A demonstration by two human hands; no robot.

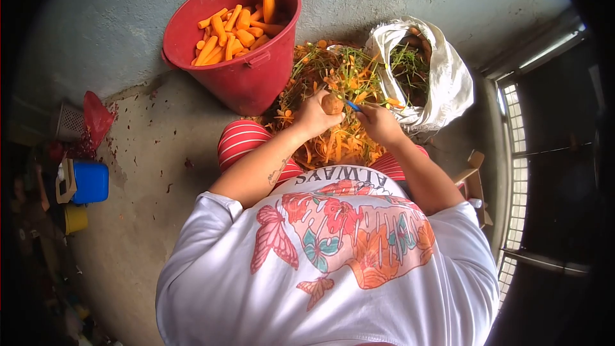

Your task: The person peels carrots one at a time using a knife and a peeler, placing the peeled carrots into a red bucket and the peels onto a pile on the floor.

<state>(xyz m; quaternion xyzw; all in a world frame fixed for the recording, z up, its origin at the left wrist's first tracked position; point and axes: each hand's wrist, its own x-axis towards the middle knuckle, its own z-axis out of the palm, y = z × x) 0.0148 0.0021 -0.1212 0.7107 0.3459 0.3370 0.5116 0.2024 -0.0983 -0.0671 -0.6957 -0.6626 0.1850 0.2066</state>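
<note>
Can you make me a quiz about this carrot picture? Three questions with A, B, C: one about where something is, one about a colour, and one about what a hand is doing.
1. Where are the peeled carrots?
A) in a sink
B) in the bucket
C) on a plate

2. What colour is the bucket?
A) blue
B) green
C) red

3. What is the left hand doing?
A) holding a carrot
B) lying flat on the floor
C) holding a cup

Answers:
1 B, the orange sticks are piled inside the bucket.
2 C, its wall is red.
3 A, its fingers wrap round a carrot, with the right hand holding a peeler next to it.
</note>
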